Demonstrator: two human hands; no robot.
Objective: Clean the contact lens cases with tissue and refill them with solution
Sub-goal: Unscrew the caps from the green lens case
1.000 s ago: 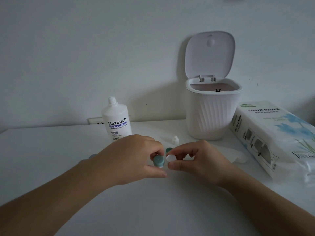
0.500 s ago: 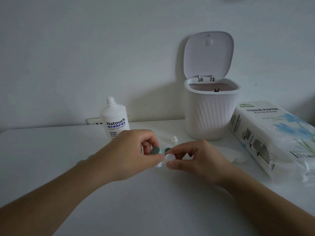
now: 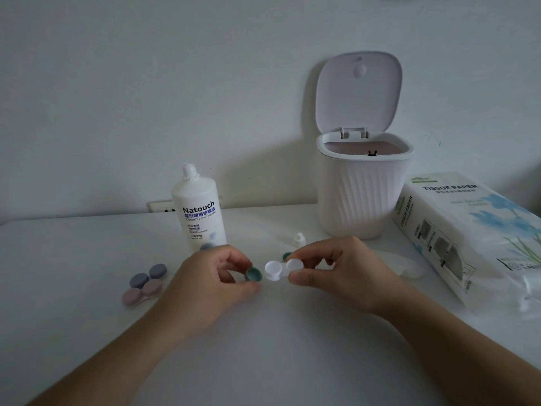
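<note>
White table [image 3: 73,259] bears solution bottle [image 3: 199,212], bin [image 3: 363,194], tissue pack [image 3: 468,230], purple lens cases [image 3: 145,284]

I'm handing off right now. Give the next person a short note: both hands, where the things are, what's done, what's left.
Left hand pinches a green cap, off the case.
Right hand holds the white case, both wells uncapped; second green cap lies behind it.
Purple cases sit capped at left. Solution bottle stands uncapped, its cap on the table. Tissue pack at right, bin open.
Done: white case opened. Left: wiping, refilling, purple cases.
</note>
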